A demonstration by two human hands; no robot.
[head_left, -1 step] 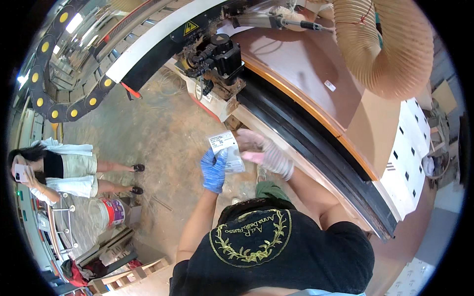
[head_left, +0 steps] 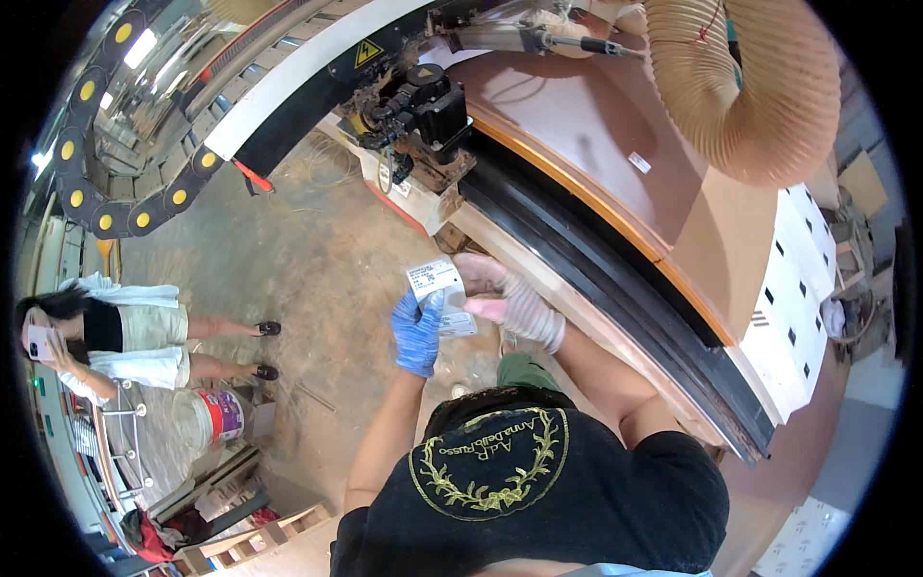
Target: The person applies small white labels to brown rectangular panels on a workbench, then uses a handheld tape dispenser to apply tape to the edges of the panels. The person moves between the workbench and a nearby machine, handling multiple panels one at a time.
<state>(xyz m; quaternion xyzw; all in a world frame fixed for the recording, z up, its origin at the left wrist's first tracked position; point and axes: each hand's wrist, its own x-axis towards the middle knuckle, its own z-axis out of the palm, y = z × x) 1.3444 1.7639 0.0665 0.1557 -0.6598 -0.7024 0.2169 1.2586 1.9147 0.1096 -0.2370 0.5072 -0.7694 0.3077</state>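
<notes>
My left hand (head_left: pixel 416 335), in a blue knitted glove, is closed on some white printed labels (head_left: pixel 435 278) with the thumb over the front. Below them, a lower printed sheet (head_left: pixel 456 325) shows past the thumb. My right hand (head_left: pixel 508 300), in a pink and white striped glove, is curled against the labels' right edge. Its fingers bear on the upper label and its thumb reaches toward the lower sheet; the exact pinch is partly blurred. Both hands are in front of my body, above the floor.
A machine with a black motor head (head_left: pixel 428 111) and dark rail (head_left: pixel 596 279) runs along the right. Over its bed hangs a ribbed hose (head_left: pixel 750 106). A person (head_left: pixel 111 327) holding a phone stands at left, near a white bucket (head_left: pixel 207 415) and a wooden pallet (head_left: pixel 255 543).
My right fingers have shifted slightly left onto the labels' edge. Less of the lower sheet shows. My left hand stays about where it was.
</notes>
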